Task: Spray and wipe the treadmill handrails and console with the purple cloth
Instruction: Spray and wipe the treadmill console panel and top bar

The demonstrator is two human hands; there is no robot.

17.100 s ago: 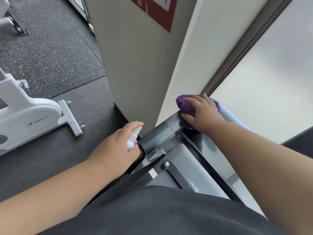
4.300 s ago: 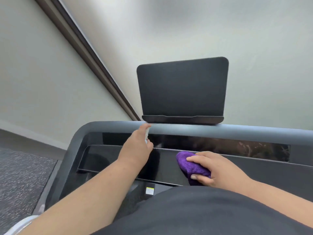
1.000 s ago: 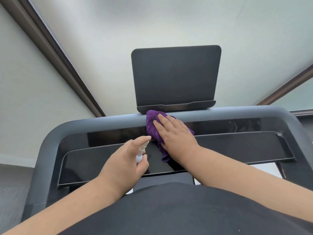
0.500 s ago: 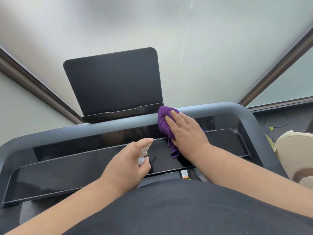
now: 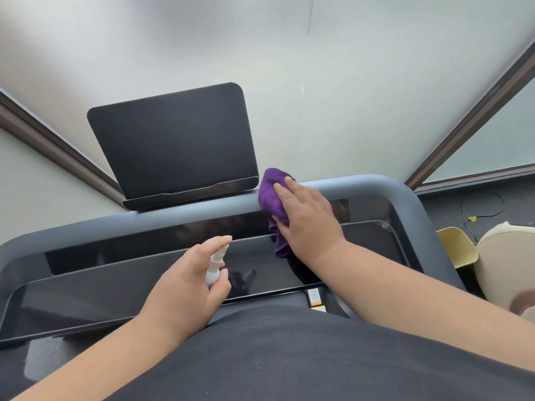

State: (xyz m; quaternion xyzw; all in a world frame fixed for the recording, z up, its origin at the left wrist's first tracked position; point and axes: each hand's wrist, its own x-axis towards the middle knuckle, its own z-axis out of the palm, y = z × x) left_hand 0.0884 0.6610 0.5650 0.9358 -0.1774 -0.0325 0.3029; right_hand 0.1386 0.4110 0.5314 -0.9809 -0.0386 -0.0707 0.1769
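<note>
Most of the purple cloth [image 5: 270,198] is hidden under the right hand [image 5: 307,219], whose straight fingers press it flat onto the grey handrail [image 5: 362,188], just right of the tablet holder [image 5: 173,143]; only a bunched upper edge and a hanging tail below the rail show, deep violet and fuzzy. The body of the spray bottle [image 5: 215,266] is buried in the left hand [image 5: 188,287], which grips it with the forefinger over the pale nozzle, below the holder and over the glossy black console [image 5: 101,287]. The console's left end and near edge are cut off by the frame and by the person's black shirt [image 5: 289,357]. Far right of the holder, a yellow bin [image 5: 457,246] and a cream object [image 5: 509,261] are partly out of frame and hard to identify.
</note>
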